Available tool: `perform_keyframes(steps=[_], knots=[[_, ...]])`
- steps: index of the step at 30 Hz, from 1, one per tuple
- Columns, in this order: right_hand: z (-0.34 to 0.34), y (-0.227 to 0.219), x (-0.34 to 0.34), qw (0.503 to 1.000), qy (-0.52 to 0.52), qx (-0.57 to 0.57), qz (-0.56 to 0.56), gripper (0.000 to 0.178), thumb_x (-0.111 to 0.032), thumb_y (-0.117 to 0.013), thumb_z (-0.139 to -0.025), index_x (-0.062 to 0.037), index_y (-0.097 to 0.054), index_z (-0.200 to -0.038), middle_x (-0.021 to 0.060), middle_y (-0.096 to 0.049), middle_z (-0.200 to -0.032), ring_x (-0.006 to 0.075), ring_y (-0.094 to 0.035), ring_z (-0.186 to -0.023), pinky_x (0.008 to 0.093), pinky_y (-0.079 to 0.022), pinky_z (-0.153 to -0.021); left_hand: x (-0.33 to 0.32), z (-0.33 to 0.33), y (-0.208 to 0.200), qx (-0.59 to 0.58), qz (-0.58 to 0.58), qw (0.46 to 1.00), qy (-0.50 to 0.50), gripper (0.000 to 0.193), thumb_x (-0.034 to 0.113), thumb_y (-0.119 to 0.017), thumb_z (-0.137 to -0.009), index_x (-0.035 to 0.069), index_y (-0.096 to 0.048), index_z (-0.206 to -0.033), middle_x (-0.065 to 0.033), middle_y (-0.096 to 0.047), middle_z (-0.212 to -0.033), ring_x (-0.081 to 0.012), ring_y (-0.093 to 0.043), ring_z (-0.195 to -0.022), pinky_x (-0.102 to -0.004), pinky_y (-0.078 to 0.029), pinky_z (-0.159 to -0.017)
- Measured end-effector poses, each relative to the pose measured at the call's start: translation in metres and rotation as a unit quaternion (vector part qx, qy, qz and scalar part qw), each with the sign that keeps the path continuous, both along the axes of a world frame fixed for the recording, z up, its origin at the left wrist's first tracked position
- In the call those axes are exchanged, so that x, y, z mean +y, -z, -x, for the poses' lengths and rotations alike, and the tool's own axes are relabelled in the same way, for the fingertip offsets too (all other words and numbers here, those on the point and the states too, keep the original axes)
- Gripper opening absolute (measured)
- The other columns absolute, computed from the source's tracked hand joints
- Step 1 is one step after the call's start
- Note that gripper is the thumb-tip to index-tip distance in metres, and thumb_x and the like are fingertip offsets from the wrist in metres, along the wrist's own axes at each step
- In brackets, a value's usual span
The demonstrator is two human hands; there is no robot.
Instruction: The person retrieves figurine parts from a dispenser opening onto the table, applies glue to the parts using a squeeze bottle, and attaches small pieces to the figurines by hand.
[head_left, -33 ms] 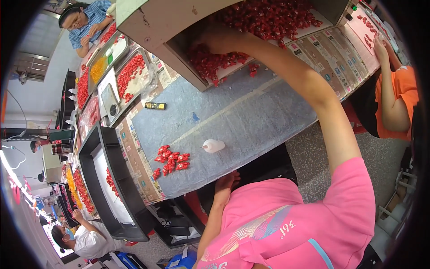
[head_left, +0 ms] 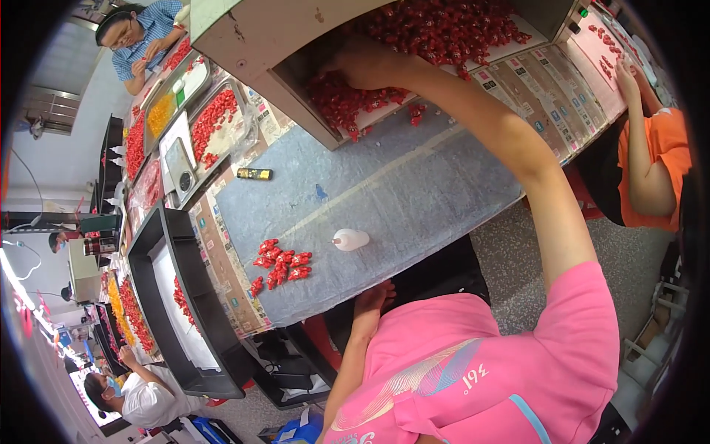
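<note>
My right hand [head_left: 362,63] reaches into the shadowed opening of a cream-coloured box [head_left: 255,37], among a heap of small red figure-shaped pieces [head_left: 444,33]. Shade and the pieces hide its fingertips, so I cannot tell what it grips. Below the table's near edge, my left hand [head_left: 376,297] rests on my dark-clothed lap, fingers loosely extended and nothing visible in them. A small cluster of red figures [head_left: 279,263] lies on the blue-grey mat [head_left: 414,192]. Beside it, a white squeeze bottle [head_left: 350,239] lies on its side, its nozzle pointing left.
A small dark-and-yellow cylinder [head_left: 254,174] lies at the mat's far left. The black tray [head_left: 229,355] at left holds paper and red pieces. Beyond stand trays of red and yellow pieces [head_left: 160,115] and a scale [head_left: 180,164]. Co-workers sit far left, lower left and right.
</note>
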State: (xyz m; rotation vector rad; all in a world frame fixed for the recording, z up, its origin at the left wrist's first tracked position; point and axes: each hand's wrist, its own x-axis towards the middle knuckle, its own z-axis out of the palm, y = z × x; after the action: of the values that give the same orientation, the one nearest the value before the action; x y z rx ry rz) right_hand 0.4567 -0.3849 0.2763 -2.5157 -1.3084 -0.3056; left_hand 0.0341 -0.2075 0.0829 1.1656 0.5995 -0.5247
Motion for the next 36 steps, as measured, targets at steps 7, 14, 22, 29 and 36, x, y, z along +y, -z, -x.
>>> perform_keyframes(steps=[7,14,22,29,36], knots=[[0.025,0.003,-0.037,0.997,0.065,-0.005,-0.029,0.032,-0.002,-0.058,-0.079,-0.0087,-0.066,-0.109,0.0128,-0.063,-0.114,0.0292,-0.058,-0.109,0.0382,-0.045,-0.096,-0.001,0.002,-0.011,-0.08,-0.047,0.994,0.065,0.024,0.015,-0.054,-0.097,0.002,-0.058,-0.117,-0.0075,-0.062,-0.109,-0.0158,-0.06,-0.096,-0.0286,-0.049,-0.087],[-0.016,0.007,0.017,0.991,0.099,-0.09,0.01,0.03,-0.016,-0.053,-0.087,-0.0105,-0.065,-0.113,0.0144,-0.061,-0.119,0.0312,-0.057,-0.111,0.0418,-0.044,-0.097,-0.002,0.004,-0.008,-0.065,-0.047,0.996,0.049,0.026,0.018,-0.053,-0.097,0.003,-0.058,-0.119,-0.0083,-0.062,-0.11,-0.0165,-0.06,-0.096,-0.0291,-0.049,-0.085],[-0.035,-0.028,0.027,0.988,0.15,-0.042,0.007,0.043,-0.033,-0.049,-0.089,-0.0087,-0.057,-0.124,0.0151,-0.055,-0.129,0.0309,-0.052,-0.12,0.0405,-0.039,-0.102,0.002,0.009,-0.011,-0.035,-0.035,0.999,-0.016,0.026,0.014,-0.052,-0.097,0.002,-0.056,-0.12,-0.01,-0.062,-0.111,-0.0183,-0.06,-0.097,-0.0307,-0.05,-0.084],[-0.065,-0.012,0.037,0.969,0.157,-0.143,-0.129,0.041,-0.031,-0.052,-0.088,-0.0079,-0.06,-0.12,0.0154,-0.057,-0.127,0.0314,-0.054,-0.117,0.041,-0.04,-0.1,0.004,0.004,-0.012,-0.013,-0.008,0.999,-0.033,0.028,0.015,-0.053,-0.096,0.002,-0.055,-0.121,-0.0103,-0.061,-0.112,-0.0185,-0.061,-0.097,-0.0307,-0.05,-0.084],[-0.104,0.024,0.07,0.963,0.155,-0.156,-0.153,0.038,-0.028,-0.054,-0.087,-0.0073,-0.061,-0.117,0.0154,-0.059,-0.124,0.0317,-0.055,-0.115,0.0413,-0.041,-0.099,-0.001,-0.002,-0.012,0.015,-0.001,1.0,-0.026,0.029,0.015,-0.053,-0.096,0.0,-0.054,-0.122,-0.0121,-0.061,-0.114,-0.0215,-0.061,-0.099,-0.0343,-0.05,-0.086]])
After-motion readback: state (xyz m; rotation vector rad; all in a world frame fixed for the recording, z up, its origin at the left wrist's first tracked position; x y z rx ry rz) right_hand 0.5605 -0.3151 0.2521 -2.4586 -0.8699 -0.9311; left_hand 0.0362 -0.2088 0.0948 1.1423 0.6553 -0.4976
